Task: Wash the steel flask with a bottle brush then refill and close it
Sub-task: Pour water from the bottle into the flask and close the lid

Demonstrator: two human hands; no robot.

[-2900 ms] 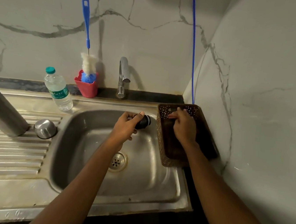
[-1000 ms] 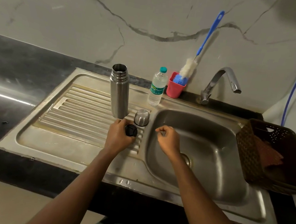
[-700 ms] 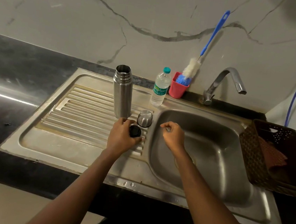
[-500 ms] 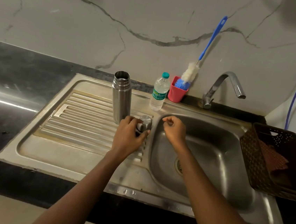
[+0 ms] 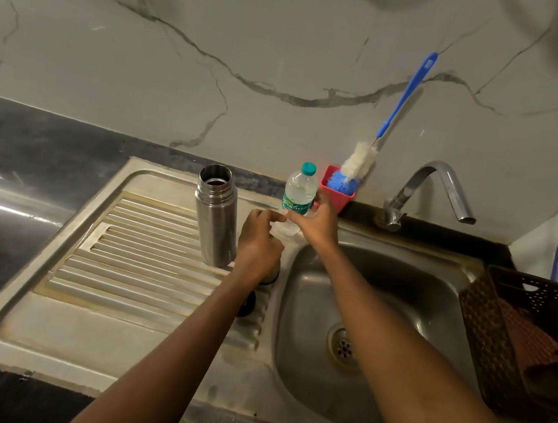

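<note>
Steel cap point(image 5: 273, 277): mostly hidden under the left hand point(image 5: 258, 243); only a rim edge shows. Black stopper point(image 5: 247, 306): half covered by the left forearm point(image 5: 188, 339). Water bottle point(image 5: 300, 187): base blurred, partly behind the right hand point(image 5: 317, 224) that grips it; label print too small to read. Basket point(image 5: 486, 322): cut off by the right edge. Whether the left hand touches the bottle: cannot tell.

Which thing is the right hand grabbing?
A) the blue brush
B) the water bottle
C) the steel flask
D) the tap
B: the right hand has its thumb and fingers curled round the water bottle, low by its label.
</note>
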